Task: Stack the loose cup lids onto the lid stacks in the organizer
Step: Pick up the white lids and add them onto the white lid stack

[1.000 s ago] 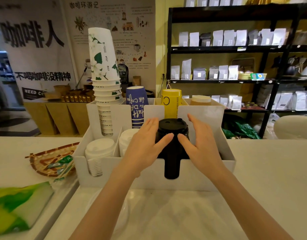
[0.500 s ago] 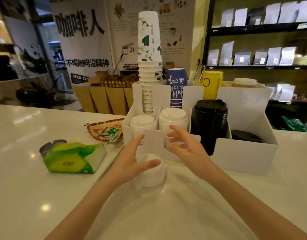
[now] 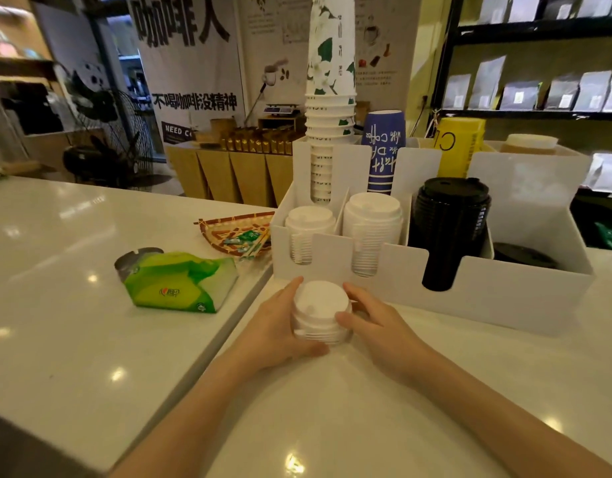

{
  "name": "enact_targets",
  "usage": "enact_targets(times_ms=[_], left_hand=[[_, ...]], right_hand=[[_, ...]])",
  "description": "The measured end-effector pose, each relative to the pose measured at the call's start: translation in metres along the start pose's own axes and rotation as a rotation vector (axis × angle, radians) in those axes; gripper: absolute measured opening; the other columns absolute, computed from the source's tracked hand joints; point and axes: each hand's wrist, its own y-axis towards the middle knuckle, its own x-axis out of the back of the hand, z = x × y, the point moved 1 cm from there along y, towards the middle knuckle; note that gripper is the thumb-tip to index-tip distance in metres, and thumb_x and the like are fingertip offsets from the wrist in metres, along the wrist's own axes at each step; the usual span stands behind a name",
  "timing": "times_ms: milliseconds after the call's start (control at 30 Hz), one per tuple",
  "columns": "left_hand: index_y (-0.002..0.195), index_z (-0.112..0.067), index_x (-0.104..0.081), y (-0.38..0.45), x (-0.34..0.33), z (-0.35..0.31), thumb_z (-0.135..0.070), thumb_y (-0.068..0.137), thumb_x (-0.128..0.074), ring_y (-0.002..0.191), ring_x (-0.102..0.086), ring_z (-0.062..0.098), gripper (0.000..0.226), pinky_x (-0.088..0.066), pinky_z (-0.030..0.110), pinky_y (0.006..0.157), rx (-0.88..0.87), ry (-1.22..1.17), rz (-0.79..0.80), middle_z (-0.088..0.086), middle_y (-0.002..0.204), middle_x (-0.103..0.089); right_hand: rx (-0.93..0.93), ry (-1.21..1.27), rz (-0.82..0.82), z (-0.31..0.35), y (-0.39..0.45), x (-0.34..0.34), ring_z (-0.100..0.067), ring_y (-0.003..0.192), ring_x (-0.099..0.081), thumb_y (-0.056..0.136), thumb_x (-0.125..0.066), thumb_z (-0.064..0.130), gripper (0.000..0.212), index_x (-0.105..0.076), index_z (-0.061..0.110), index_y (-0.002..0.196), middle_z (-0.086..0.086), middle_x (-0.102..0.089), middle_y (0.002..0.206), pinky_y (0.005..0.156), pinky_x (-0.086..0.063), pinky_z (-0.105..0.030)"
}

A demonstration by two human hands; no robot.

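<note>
A short stack of loose white cup lids (image 3: 321, 310) stands on the white counter just in front of the white organizer (image 3: 497, 298). My left hand (image 3: 280, 326) cups its left side and my right hand (image 3: 373, 322) its right side, both gripping it. In the organizer's front row stand a small white lid stack (image 3: 309, 224), a taller white lid stack (image 3: 372, 215) and a tall black lid stack (image 3: 451, 215). A low black lid pile (image 3: 523, 258) lies in the rightmost compartment.
Paper cup stacks fill the organizer's back row: white floral (image 3: 330, 98), blue (image 3: 383, 150), yellow (image 3: 461, 144). A green tissue pack (image 3: 176, 281) and a woven tray of sachets (image 3: 237, 234) lie to the left. A seam splits the counter beside my left arm.
My hands left the black lid stack, came down to the counter and closed around the loose white lids. The camera view swung left and down.
</note>
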Motion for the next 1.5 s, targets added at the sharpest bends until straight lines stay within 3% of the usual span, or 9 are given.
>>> enact_targets(times_ms=[200,333,467,567,800,933,1133,1333,1500], left_hand=[[0.139,-0.028,-0.024,0.0,0.005,0.001,-0.042,0.051,-0.081,0.124,-0.043,0.015,0.105,-0.041,0.036,0.103,0.008,-0.11,-0.077,-0.003,0.143,-0.041],[0.126,-0.03,-0.043,-0.002,0.013,-0.006,-0.033,0.054,-0.082,0.109,-0.049,0.01,0.082,-0.042,0.013,0.086,-0.063,-0.162,-0.217,-0.006,0.128,-0.051],[0.119,-0.032,-0.048,0.0,0.024,-0.017,-0.035,0.055,-0.081,0.102,-0.051,0.003,0.072,-0.038,-0.003,0.077,-0.168,-0.208,-0.326,-0.019,0.112,-0.051],[0.121,-0.034,-0.045,0.01,0.042,-0.029,-0.038,0.057,-0.079,0.101,-0.048,-0.004,0.073,-0.042,0.005,0.083,-0.236,-0.201,-0.414,-0.028,0.111,-0.046],[0.129,-0.023,-0.043,0.055,0.084,-0.045,-0.03,0.063,-0.077,0.111,-0.043,0.006,0.075,-0.041,0.022,0.093,-0.293,-0.114,-0.497,0.001,0.136,-0.049],[0.13,-0.021,-0.043,0.084,0.093,-0.038,-0.036,0.063,-0.076,0.122,-0.045,0.019,0.076,-0.041,0.04,0.103,-0.273,-0.074,-0.471,0.003,0.14,-0.046],[0.132,-0.025,-0.041,0.124,0.088,-0.017,-0.054,0.064,-0.069,0.127,-0.041,0.016,0.079,-0.032,0.035,0.104,-0.225,0.075,-0.422,-0.002,0.141,-0.045],[0.13,-0.029,-0.042,0.133,0.079,-0.005,-0.064,0.063,-0.062,0.132,-0.035,0.016,0.079,-0.028,0.039,0.108,-0.206,0.188,-0.394,-0.003,0.145,-0.04],[0.132,-0.025,-0.041,0.134,0.079,-0.003,-0.064,0.067,-0.057,0.139,-0.023,0.013,0.077,-0.018,0.036,0.113,-0.265,0.268,-0.36,-0.003,0.149,-0.033]], right_hand=[[-0.043,0.19,-0.018,-0.005,0.003,-0.002,-0.008,0.107,-0.056,0.082,-0.06,0.021,0.046,-0.048,0.024,0.126,0.012,-0.059,0.115,0.087,-0.046,-0.025],[0.005,0.061,-0.036,0.012,0.008,0.006,-0.009,0.105,-0.056,0.084,-0.056,0.025,0.041,-0.05,0.023,0.125,0.004,-0.059,0.121,0.075,-0.047,-0.012],[0.119,-0.083,-0.139,0.042,0.012,0.014,-0.009,0.107,-0.053,0.086,-0.052,0.03,0.04,-0.049,0.024,0.125,0.008,-0.058,0.117,0.083,-0.041,-0.018],[0.188,-0.082,-0.245,0.068,0.025,0.019,-0.011,0.107,-0.055,0.086,-0.051,0.033,0.042,-0.05,0.02,0.126,0.005,-0.06,0.117,0.091,-0.044,-0.027],[0.262,-0.241,-0.337,0.114,0.083,0.029,-0.014,0.104,-0.053,0.087,-0.05,0.026,0.036,-0.051,0.02,0.123,0.001,-0.06,0.119,0.083,-0.045,-0.024],[0.214,-0.355,-0.296,0.119,0.113,0.033,-0.021,0.109,-0.053,0.087,-0.047,0.022,0.037,-0.048,0.015,0.124,-0.006,-0.059,0.123,0.095,-0.045,-0.039],[0.135,-0.581,-0.282,0.112,0.144,0.036,-0.029,0.109,-0.054,0.085,-0.045,0.022,0.035,-0.054,0.018,0.119,-0.01,-0.063,0.118,0.095,-0.042,-0.05],[0.029,-0.832,-0.212,0.101,0.158,0.04,-0.029,0.088,-0.052,0.083,-0.042,0.023,0.022,-0.06,0.01,0.082,-0.008,-0.06,0.084,0.083,-0.039,-0.042],[0.002,-0.973,-0.16,0.098,0.162,0.037,-0.028,0.104,-0.046,0.088,-0.034,0.027,0.031,-0.061,0.014,0.098,-0.01,-0.06,0.105,0.087,-0.03,-0.042]])
